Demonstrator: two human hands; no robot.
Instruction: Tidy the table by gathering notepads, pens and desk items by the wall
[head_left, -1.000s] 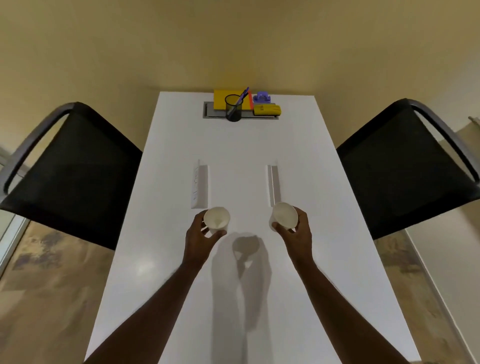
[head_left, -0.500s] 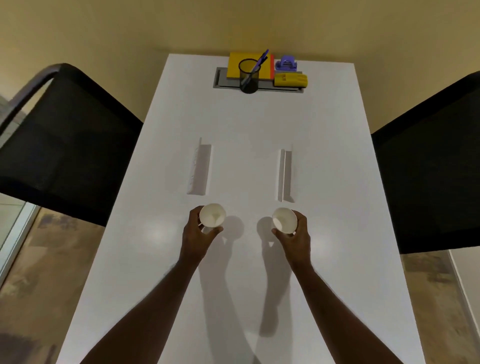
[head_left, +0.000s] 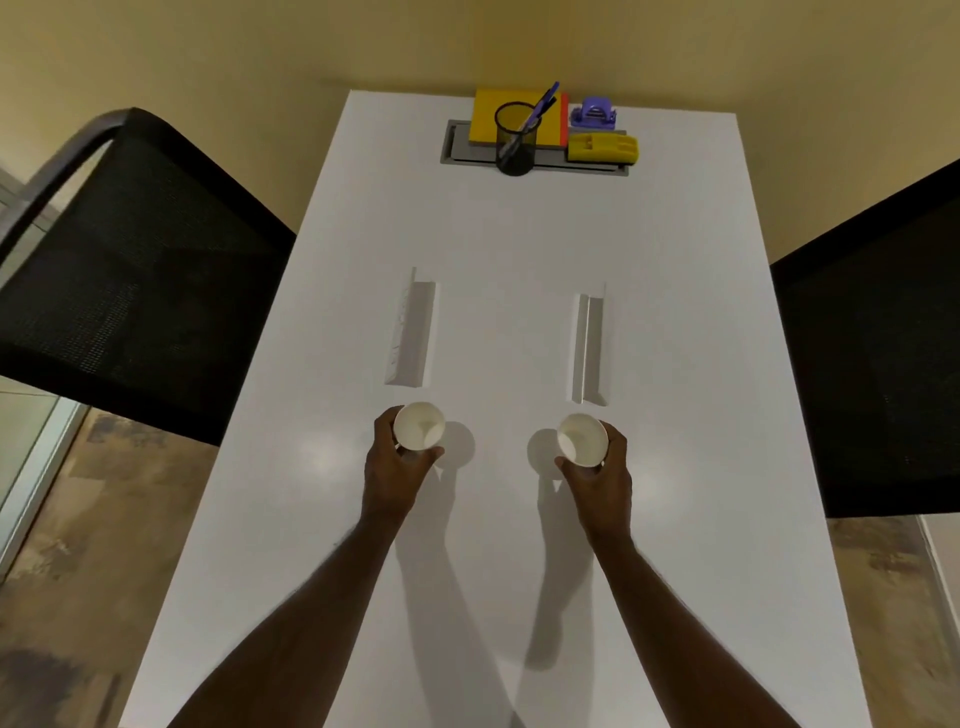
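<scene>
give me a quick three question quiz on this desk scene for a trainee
1. True or false: each hand grips a paper cup.
2. Where is the pen holder: A by the wall, B by the hands, C on a chair?
3. What colour is the notepad under the pen holder?

Key: 1 true, left hand on left cup, right hand on right cup. 2 A, pen holder. 3 yellow, notepad.

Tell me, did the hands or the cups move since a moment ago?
The left hand and right hand moved apart, so the left paper cup and right paper cup now sit wider over the white table. Nothing was let go; each grip stays on its cup. The pen holder, yellow notepad, yellow stapler and purple hole punch stayed by the wall.
</scene>
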